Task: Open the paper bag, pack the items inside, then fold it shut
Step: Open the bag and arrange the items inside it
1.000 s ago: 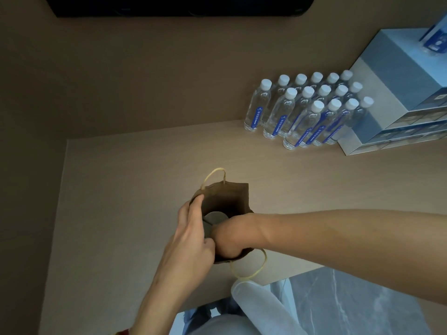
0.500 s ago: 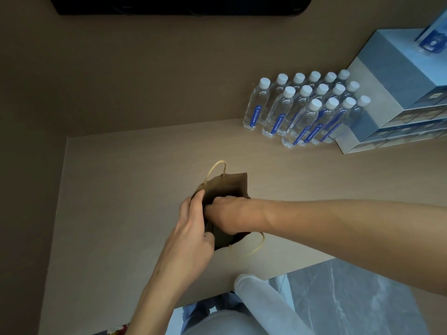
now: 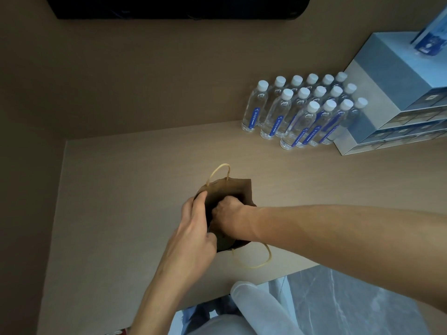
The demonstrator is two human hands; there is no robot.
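Brown paper bag (image 3: 238,189) upright on table (image 3: 121,189). Left hand (image 3: 193,234) fingers grip bag's left rim. Right hand (image 3: 229,217) inside mouth, fingers curled; grip cannot be told.

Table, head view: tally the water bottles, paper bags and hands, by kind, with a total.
Bottles: 15
Bag: 1
Hands: 2 (left hand, right hand)
Total: 18

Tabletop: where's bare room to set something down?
Free: the stretch left of the paper bag to the side wall, and the band between bag and water bottles. Crowded: far right corner, bottles against stacked boxes; both hands occupy the bag.
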